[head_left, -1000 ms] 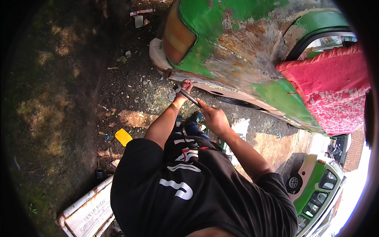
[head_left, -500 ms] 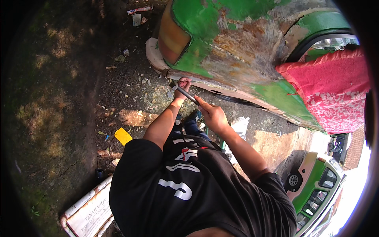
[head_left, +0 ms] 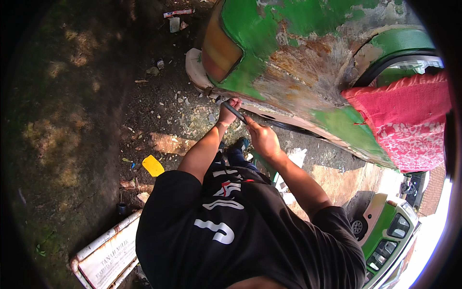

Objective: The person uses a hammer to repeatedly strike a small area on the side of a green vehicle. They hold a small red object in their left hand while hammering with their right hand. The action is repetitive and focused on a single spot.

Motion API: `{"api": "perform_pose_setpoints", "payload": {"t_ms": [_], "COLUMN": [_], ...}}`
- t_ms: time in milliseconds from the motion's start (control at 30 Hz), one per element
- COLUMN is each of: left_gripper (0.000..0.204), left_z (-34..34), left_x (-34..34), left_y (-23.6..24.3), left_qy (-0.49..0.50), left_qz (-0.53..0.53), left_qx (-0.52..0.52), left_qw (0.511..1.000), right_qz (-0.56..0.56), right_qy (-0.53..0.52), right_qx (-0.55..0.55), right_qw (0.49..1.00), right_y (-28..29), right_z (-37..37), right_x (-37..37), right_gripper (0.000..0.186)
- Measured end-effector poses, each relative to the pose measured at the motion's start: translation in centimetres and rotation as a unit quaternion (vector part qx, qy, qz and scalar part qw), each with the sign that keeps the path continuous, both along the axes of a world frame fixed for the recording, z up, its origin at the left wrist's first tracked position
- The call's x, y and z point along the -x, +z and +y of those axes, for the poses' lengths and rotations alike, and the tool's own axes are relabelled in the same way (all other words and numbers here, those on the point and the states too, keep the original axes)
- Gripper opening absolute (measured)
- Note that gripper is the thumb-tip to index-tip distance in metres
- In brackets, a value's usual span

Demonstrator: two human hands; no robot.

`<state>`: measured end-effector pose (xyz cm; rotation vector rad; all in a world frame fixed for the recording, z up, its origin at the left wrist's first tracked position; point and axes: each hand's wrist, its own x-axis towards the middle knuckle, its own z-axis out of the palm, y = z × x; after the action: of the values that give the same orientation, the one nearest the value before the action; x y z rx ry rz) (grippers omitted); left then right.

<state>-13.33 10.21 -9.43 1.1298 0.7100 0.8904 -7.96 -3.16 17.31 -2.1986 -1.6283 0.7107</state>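
Note:
My right hand (head_left: 264, 141) is closed round the grey handle of a hammer (head_left: 235, 112), which slants up and left across my left hand. My left hand (head_left: 226, 117) is held at the lower edge of a green vehicle (head_left: 250, 77), fingers curled and pressed together. What it grips, if anything, is hidden behind the hammer. Near the hands, the body's paint is worn off in a large brown and grey bare patch (head_left: 308, 65).
Paint flakes litter the dark ground (head_left: 168, 115). A red patterned cloth (head_left: 399, 120) hangs from the vehicle's window. To the left lie a yellow piece (head_left: 153, 165) and a white framed sign (head_left: 108, 260). Another green van (head_left: 385, 241) is parked at lower right.
The hammer head has shifted right and slightly up, nearer the left fingers, and its handle is steeper. Both hands remain by the vehicle's lower edge. The whole view has shifted slightly.

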Motion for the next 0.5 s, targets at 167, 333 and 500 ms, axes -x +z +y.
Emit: {"api": "perform_pose_setpoints", "payload": {"t_ms": [167, 333, 500], "left_gripper": [0.008, 0.006, 0.006], "left_z": [0.3, 0.4, -0.7], "left_x": [0.1, 0.4, -0.2], "left_y": [0.1, 0.5, 0.4], "left_qy": [-0.007, -0.010, 0.021], "left_qz": [0.037, 0.011, -0.024], "left_qx": [0.008, 0.017, 0.004], "left_qw": [0.999, 1.000, 0.999], "right_qz": [-0.010, 0.075, -0.042], "right_qy": [0.003, 0.007, 0.018], "right_qx": [0.026, -0.118, -0.032], "right_qw": [1.000, 0.990, 0.998], "right_y": [-0.3, 0.3, -1.4], "right_z": [-0.7, -0.6, -0.6], "right_x": [-0.7, 0.2, -0.9], "right_gripper": [0.037, 0.037, 0.038]}}
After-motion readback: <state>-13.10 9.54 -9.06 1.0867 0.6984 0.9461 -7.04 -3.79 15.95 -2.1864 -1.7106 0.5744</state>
